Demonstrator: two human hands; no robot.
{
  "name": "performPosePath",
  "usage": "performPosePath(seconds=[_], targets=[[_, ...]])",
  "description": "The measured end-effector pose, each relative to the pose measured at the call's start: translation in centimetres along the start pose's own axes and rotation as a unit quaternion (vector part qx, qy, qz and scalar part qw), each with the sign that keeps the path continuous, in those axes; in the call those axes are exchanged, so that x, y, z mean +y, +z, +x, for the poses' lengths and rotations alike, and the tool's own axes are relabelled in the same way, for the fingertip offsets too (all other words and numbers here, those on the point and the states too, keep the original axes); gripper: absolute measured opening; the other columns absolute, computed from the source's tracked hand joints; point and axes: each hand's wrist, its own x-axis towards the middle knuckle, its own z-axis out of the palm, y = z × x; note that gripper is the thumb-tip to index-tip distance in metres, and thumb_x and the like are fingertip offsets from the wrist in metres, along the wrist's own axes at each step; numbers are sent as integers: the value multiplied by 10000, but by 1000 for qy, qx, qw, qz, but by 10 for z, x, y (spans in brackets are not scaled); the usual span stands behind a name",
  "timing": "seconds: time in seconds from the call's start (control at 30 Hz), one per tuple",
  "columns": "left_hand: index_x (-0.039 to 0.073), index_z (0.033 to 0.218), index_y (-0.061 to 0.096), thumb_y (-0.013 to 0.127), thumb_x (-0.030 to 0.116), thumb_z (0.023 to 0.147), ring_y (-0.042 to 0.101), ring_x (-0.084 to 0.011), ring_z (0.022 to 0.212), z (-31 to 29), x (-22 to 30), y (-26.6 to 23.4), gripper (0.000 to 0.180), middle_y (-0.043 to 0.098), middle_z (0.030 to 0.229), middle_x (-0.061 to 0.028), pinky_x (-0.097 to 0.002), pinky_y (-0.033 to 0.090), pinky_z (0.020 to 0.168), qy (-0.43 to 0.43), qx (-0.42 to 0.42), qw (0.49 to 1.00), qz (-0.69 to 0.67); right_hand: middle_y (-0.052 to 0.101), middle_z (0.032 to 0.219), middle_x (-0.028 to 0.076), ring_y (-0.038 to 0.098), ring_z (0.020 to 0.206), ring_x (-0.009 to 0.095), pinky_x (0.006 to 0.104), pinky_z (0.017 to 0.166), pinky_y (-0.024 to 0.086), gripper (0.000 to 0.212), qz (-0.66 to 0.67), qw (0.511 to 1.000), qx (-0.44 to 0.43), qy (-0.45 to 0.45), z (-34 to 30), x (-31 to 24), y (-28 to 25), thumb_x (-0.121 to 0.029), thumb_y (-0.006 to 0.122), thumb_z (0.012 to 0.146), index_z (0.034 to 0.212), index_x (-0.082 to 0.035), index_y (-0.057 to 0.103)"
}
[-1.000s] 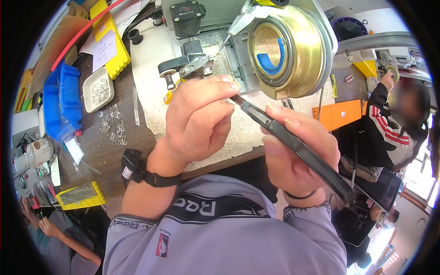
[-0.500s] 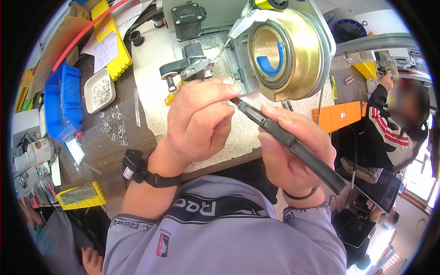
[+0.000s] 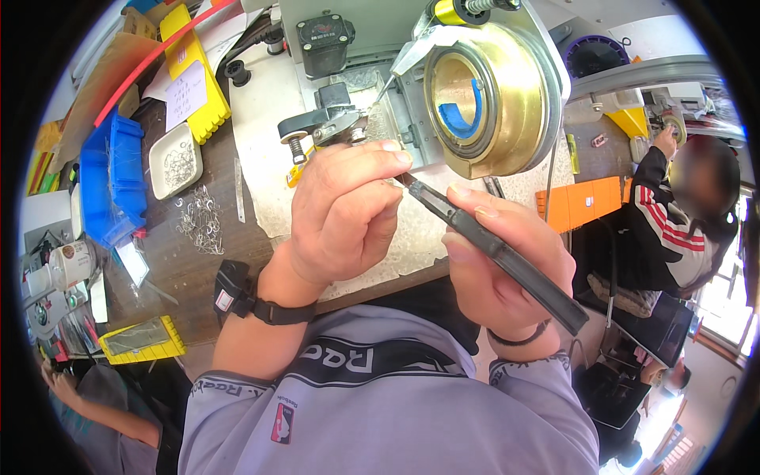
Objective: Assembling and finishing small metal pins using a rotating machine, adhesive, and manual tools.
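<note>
Busy workbench [image 3: 186, 277], brass drum [image 3: 514, 111] just past the right hand [image 3: 529, 241] | black tool [image 3: 514, 265] gripped in that hand, so it's nearer | sits right of the left hand [image 3: 344, 210], whose fingers are pinched, can't tell on what | long axis slants, tip pointing forward-left at left fingertips

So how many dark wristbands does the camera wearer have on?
2: a wider strap behind the left hand and a thinner band behind the right hand.
</note>
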Motion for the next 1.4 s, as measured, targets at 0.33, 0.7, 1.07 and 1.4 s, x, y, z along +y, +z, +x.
performPosePath(seconds=[0.33, 0.7, 1.07, 1.4], targets=[[28, 989, 588, 672, -1, 876, 698, -315, 975, 2, -3, 6, 144, 683, 1087, -150, -390, 536, 750, 18, 51, 999, -8, 740, 1019, 227, 751, 888, 298, 335, 753, 591, 360, -6, 1000, 15, -18, 0, -2, -2, 39, 769, 789, 1117, 21, 622], [39, 991, 592, 676, 8, 882, 695, -309, 985, 0, -2, 6, 141, 684, 1093, -138, -394, 521, 741, 19, 44, 999, -3, 739, 1016, 225, 733, 772, 273, 319, 652, 568, 395, -2, 999, 47, -24, -6, -3, -7, 28, 795, 765, 1113, 6, 609], [46, 1038, 578, 682, -44, 825, 655, -275, 855, -1, 1, 7, 254, 667, 1028, -114, -374, 525, 725, 31, 53, 998, -29, 702, 1021, 185, 595, 618, 210, 320, 517, 457, 375, 22, 987, 98, -123, -26, 5, -31, -66, 777, 808, 1137, -23, 602], [16, 1086, 518, 612, -43, 923, 643, -238, 856, -3, 11, 4, 197, 652, 1017, -163, -314, 531, 749, -70, 36, 991, -108, 633, 933, 30, 579, 720, 175, 305, 581, 438, 282, -226, 930, -261, -131, -39, 39, -18, -168, 662, 737, 1001, -71, 687]])
